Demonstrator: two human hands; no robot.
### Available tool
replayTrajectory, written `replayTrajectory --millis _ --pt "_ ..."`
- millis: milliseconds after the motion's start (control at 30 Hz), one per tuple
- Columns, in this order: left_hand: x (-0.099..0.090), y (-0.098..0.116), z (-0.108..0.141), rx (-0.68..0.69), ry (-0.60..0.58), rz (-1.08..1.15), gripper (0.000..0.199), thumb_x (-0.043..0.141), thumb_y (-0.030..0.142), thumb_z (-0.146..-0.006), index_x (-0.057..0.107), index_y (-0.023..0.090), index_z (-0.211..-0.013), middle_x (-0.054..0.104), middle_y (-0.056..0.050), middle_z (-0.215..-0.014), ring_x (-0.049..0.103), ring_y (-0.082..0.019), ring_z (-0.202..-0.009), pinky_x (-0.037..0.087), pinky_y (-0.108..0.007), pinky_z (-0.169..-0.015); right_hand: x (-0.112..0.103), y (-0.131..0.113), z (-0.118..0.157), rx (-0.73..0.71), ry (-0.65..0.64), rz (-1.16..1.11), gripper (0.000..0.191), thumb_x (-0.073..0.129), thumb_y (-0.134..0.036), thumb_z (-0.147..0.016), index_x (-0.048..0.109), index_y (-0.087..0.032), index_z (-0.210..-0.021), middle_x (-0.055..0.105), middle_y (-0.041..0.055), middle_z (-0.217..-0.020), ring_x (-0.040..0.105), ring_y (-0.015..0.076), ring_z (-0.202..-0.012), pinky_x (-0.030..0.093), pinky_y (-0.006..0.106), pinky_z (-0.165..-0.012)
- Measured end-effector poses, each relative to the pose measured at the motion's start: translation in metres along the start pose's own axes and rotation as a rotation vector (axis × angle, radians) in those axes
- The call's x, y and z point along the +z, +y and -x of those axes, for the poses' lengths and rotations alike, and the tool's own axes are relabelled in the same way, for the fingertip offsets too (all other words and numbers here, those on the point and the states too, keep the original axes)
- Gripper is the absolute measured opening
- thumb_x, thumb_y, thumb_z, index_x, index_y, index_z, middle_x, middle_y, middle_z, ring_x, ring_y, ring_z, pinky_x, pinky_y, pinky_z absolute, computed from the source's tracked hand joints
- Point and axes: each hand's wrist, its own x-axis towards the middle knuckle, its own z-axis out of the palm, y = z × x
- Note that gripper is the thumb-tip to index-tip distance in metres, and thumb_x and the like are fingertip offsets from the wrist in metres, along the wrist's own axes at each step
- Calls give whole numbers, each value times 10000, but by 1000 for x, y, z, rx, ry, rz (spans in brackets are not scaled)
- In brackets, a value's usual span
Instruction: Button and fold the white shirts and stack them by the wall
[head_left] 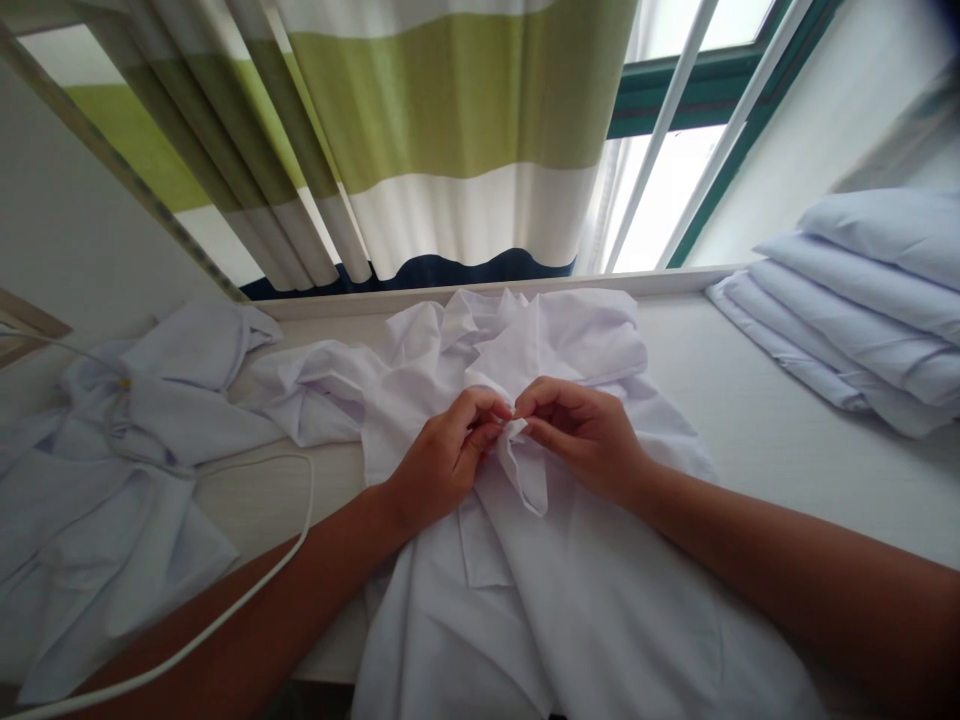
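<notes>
A white garment (600, 600) with long sleeves lies spread over the pale table, its lower part running toward me past the near edge. My left hand (450, 445) pinches a fold of its cloth near the middle between thumb and forefinger. Close against it, fingertips almost touching, my right hand (581, 435) pinches the same spot from the right. A narrow looped strip of the white cloth hangs just below the fingertips. Whether a button or other small part sits between the fingers is hidden.
Crumpled white cloth (165, 380) lies at the left, with a white cable (300, 530) running over it and across my left forearm. A stack of folded white garments (862, 310) stands on the table (697, 370) at the right. Behind hang green-and-white curtains (465, 110) before a barred window.
</notes>
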Motion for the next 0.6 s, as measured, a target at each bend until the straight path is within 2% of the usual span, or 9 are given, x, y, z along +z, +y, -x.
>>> replayTrajectory --millis 100,300,600 --pt "0 0 0 1 3 3 112 469 255 -1021 538 217 -1100 599 26 -808 564 -100 -660 483 -229 -671 0 0 0 6 -5 -14 121 716 -317 -904 680 -202 -909 688 30 -853 644 157 -777 523 274 -697" --pt "0 1 0 3 12 -12 115 471 267 -1022 549 213 -1086 625 8 -878 569 -93 -673 480 -222 -665 0 0 -1 1 -14 -29 129 724 -320 -893 683 -199 -910 674 32 -851 631 160 -777 520 282 -691" --pt "-1 -1 -1 -23 29 25 106 506 229 -997 588 211 -1061 650 7 -868 574 -92 -657 482 -208 -634 1 1 0 -5 -10 -25 131 719 -327 -900 685 -201 -915 682 32 -854 640 161 -780 528 284 -695"
